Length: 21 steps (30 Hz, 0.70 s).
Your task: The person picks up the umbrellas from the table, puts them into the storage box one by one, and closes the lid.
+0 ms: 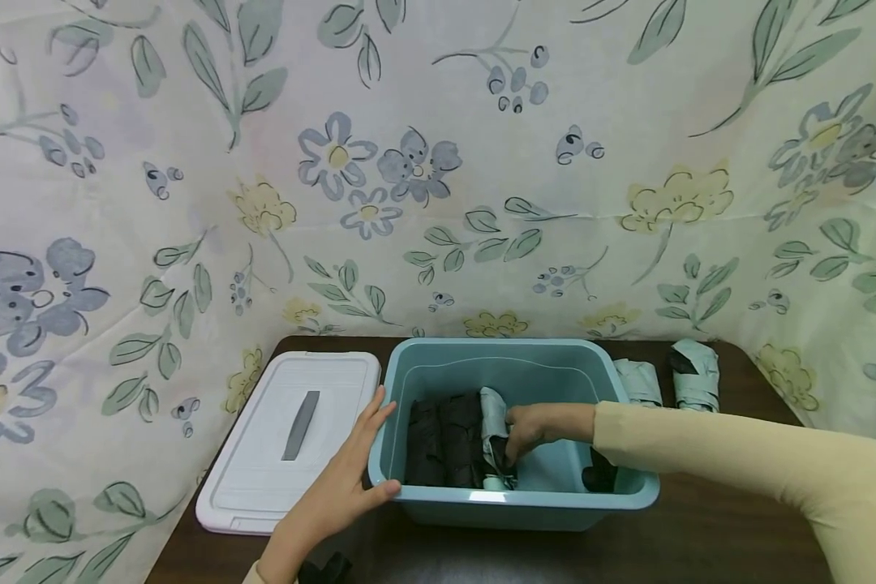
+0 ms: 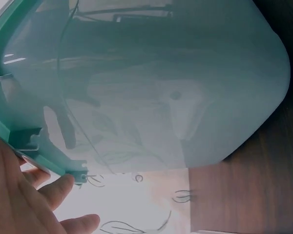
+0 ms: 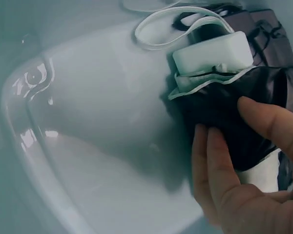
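A light blue-green plastic bin (image 1: pixel 511 496) holds two black folded umbrellas (image 1: pixel 461 442) side by side at its left. Against them stands a pale green folded umbrella (image 1: pixel 493 410) with a black underside. My right hand (image 1: pixel 529 426) reaches into the bin and pinches this pale umbrella between thumb and fingers. In the right wrist view, its white handle (image 3: pixel 212 52) and looped wrist strap (image 3: pixel 158 29) point away from the fingers (image 3: pixel 219 151). My left hand (image 1: pixel 339 491) rests on the bin's left rim near the front corner, fingers extended and spread.
Left of the bin lies a white lid (image 1: pixel 263 454) with a grey handle. Two more pale green folded umbrellas (image 1: pixel 696 377) lie behind its right side on the dark wooden table (image 1: pixel 708 519). A floral cloth (image 1: pixel 482 268) hangs behind.
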Available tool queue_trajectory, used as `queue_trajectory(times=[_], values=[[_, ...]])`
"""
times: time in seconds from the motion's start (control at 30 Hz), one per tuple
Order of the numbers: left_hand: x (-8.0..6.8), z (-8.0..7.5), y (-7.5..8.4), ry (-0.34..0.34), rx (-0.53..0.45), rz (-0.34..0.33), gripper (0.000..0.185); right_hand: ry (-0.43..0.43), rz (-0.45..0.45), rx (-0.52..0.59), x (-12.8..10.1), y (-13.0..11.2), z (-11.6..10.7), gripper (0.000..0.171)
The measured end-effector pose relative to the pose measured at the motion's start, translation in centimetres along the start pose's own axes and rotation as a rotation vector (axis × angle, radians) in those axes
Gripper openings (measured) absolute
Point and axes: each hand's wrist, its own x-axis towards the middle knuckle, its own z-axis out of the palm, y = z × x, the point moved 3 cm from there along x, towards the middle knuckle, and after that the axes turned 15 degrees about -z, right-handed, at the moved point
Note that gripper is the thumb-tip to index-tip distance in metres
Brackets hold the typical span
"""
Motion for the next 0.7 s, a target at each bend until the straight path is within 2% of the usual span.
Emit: queue_trajectory(times=[0.07,0.17,0.3,0.37,0.6,0.7], values=[[-0.02,-0.03,0.04,0.003,0.009,0.003,0.088,-0.007,0.040,0.018,-0.02,-0.03,-0.12,0.087],[0.00,-0.09,0.09,0.006,0.013,0.002,0.087,-0.061,0.082,0.038,0.03,-0.21,-0.34,0.075],[0.09,-0.16,0.15,0.007,0.021,0.001,0.087,-0.126,0.100,0.084,0.05,-0.43,-0.61,0.055],[0.10,-0.18,0.14,0.006,0.026,-0.001,0.086,-0.138,0.092,0.090,0.06,-0.46,-0.68,0.054],[0.01,-0.21,0.11,0.011,0.041,0.005,0.087,-0.110,0.102,0.111,-0.25,-0.35,-0.90,0.096],[-0.07,-0.23,0.12,0.012,0.047,0.005,0.087,-0.107,0.091,0.089,-0.47,-0.40,-1.05,0.106]])
